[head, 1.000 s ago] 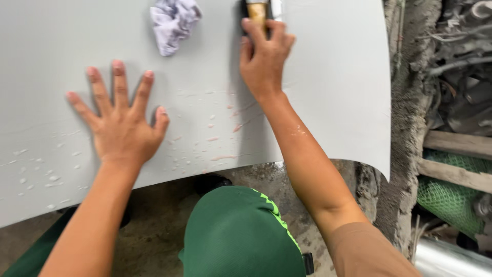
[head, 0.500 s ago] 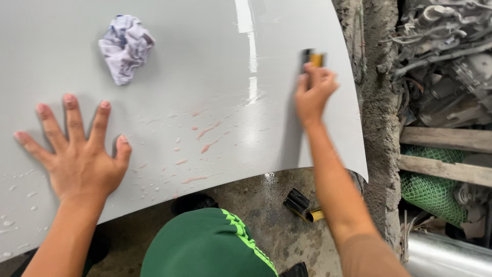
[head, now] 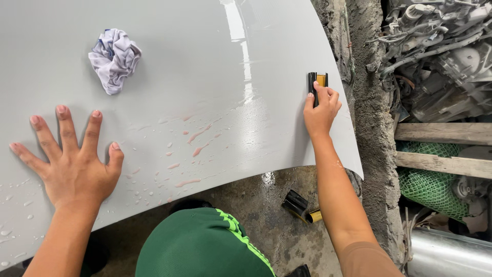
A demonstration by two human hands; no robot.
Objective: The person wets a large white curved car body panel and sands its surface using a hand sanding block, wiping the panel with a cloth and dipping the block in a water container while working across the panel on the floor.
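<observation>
Right hand now lower on wet grey panel, concrete floor below.

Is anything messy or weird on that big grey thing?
Yes. Pinkish streaks and water drops smear the wet grey panel between the left hand and the right hand, which presses a small black and yellow block. A crumpled rag lies on the panel.

Crumpled white-and-blue rag lies on the panel's upper left. 1 black-and-yellow block rests on wet concrete floor below the panel edge. 2 wooden planks cross at right, above green mesh. Tangled engine parts and wiring occupy upper right. Metal pipe at lower right.
</observation>
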